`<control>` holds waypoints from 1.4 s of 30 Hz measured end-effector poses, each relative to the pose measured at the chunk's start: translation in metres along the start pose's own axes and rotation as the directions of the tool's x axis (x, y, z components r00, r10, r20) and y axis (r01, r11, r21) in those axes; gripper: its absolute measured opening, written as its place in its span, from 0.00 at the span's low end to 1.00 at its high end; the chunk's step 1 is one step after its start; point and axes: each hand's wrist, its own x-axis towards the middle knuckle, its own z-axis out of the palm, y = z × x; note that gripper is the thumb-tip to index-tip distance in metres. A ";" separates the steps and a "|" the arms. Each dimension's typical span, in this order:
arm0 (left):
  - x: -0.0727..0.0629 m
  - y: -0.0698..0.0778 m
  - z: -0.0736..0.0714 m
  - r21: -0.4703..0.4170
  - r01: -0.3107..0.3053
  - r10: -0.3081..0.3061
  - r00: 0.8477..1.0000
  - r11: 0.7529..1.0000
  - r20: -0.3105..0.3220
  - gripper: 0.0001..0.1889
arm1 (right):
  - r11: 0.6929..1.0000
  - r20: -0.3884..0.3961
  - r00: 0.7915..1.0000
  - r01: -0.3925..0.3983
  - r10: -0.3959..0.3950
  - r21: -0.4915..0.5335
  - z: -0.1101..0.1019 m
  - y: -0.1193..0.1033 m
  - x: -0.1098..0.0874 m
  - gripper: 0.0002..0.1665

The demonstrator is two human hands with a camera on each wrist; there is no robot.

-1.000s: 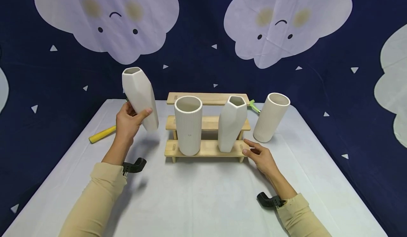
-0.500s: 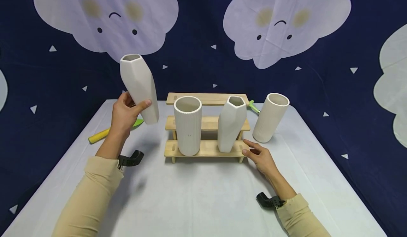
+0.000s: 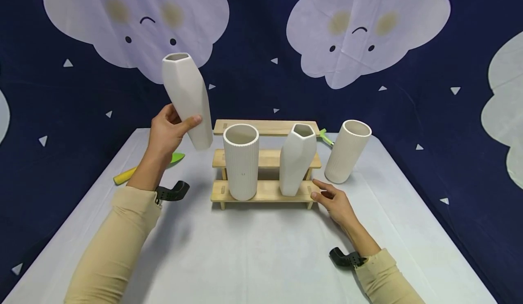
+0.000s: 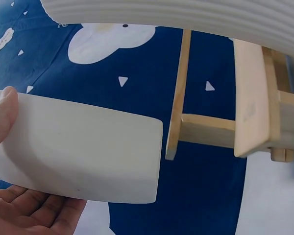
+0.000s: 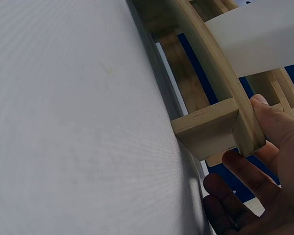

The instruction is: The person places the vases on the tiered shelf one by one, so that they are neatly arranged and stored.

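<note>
My left hand [image 3: 163,131] holds a white faceted vase [image 3: 188,100] in the air, left of the wooden tiered stand [image 3: 265,191]. The thumb lies on one side and the fingers lie round the other, as the left wrist view shows; the vase's lower end [image 4: 98,152] points toward the stand. On the lowest tier stand a ribbed white vase [image 3: 242,168] at left and a second faceted vase [image 3: 297,163] at right. My right hand [image 3: 336,205] pinches the right end of that tier, thumb on top and index finger [image 5: 245,169] beneath its edge.
Another ribbed vase [image 3: 347,152] stands on the white-covered table [image 3: 245,258], right of the stand. A yellow-handled tool [image 3: 125,175] with a green blade lies at the left. Something green [image 3: 324,136] lies behind the stand's right end. A dark cloud-print cloth [image 3: 253,36] hangs behind.
My left hand has raised the faceted vase, drifting slightly left, then right toward the stand. The tool's green blade has come into view. My right hand stays at the tier's end.
</note>
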 end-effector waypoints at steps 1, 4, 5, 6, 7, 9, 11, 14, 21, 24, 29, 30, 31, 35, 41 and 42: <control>0.002 0.001 0.002 -0.005 0.002 -0.002 1.000 1.000 0.002 0.42 | 1.000 -0.001 1.000 0.002 -0.002 0.002 0.000 0.000 0.000 0.30; 0.006 0.005 0.006 -0.033 0.001 0.000 1.000 0.999 0.016 0.42 | 1.000 0.000 1.000 0.009 -0.009 0.006 0.000 0.002 0.001 0.30; 0.008 0.006 0.008 -0.040 0.001 0.000 1.000 0.999 0.022 0.42 | 1.000 0.000 1.000 0.009 -0.009 0.008 0.000 0.003 0.001 0.30; 0.009 0.007 0.010 -0.051 0.001 0.001 1.000 0.999 0.029 0.41 | 1.000 0.001 1.000 0.009 -0.009 0.010 0.000 0.003 0.001 0.30; 0.011 0.009 0.011 -0.059 -0.001 0.003 0.999 0.998 0.034 0.41 | 1.000 0.001 1.000 0.008 -0.008 0.011 0.000 0.003 0.001 0.30; 0.015 0.011 0.015 -0.071 -0.006 0.008 0.999 0.997 0.038 0.40 | 1.000 0.002 1.000 0.007 -0.007 0.011 0.000 0.004 0.001 0.30; 0.018 0.013 0.020 -0.089 -0.008 0.012 0.999 0.996 0.036 0.39 | 1.000 0.005 1.000 0.009 -0.009 0.012 0.000 0.004 0.001 0.30; 0.024 0.016 0.026 -0.108 -0.008 0.011 0.999 0.994 0.034 0.38 | 1.000 0.005 1.000 0.014 -0.014 0.012 -0.001 0.004 0.001 0.30; 0.031 0.021 0.039 -0.122 -0.023 0.030 0.998 0.992 0.062 0.36 | 1.000 0.002 1.000 0.014 -0.014 0.021 -0.001 0.004 0.002 0.30; 0.035 0.021 0.044 -0.129 -0.024 0.034 0.997 0.991 0.071 0.36 | 1.000 0.002 1.000 0.010 -0.010 0.019 -0.001 0.004 0.002 0.30; 0.040 0.018 0.051 -0.143 -0.023 0.036 0.995 0.989 0.088 0.36 | 1.000 0.003 1.000 0.008 -0.008 0.016 -0.001 0.004 0.001 0.30; 0.041 0.017 0.052 -0.145 -0.022 0.035 0.995 0.989 0.093 0.36 | 1.000 0.004 1.000 0.007 -0.007 0.015 -0.001 0.004 0.001 0.30; 0.042 0.016 0.054 -0.150 -0.020 0.035 0.995 0.989 0.097 0.36 | 1.000 0.003 1.000 0.006 -0.007 0.015 0.000 0.003 0.001 0.30; 0.046 0.013 0.058 -0.156 -0.016 0.035 0.992 0.988 0.120 0.37 | 1.000 0.002 1.000 0.004 -0.005 0.016 0.000 0.003 0.000 0.30; 0.050 0.013 0.066 -0.134 -0.016 0.035 0.989 0.991 0.141 0.39 | 1.000 0.007 1.000 -0.001 0.001 0.028 0.000 0.003 0.000 0.30; 0.050 0.013 0.067 -0.133 -0.017 0.036 0.989 0.991 0.141 0.39 | 1.000 0.007 1.000 -0.001 0.001 0.031 0.000 0.003 0.000 0.30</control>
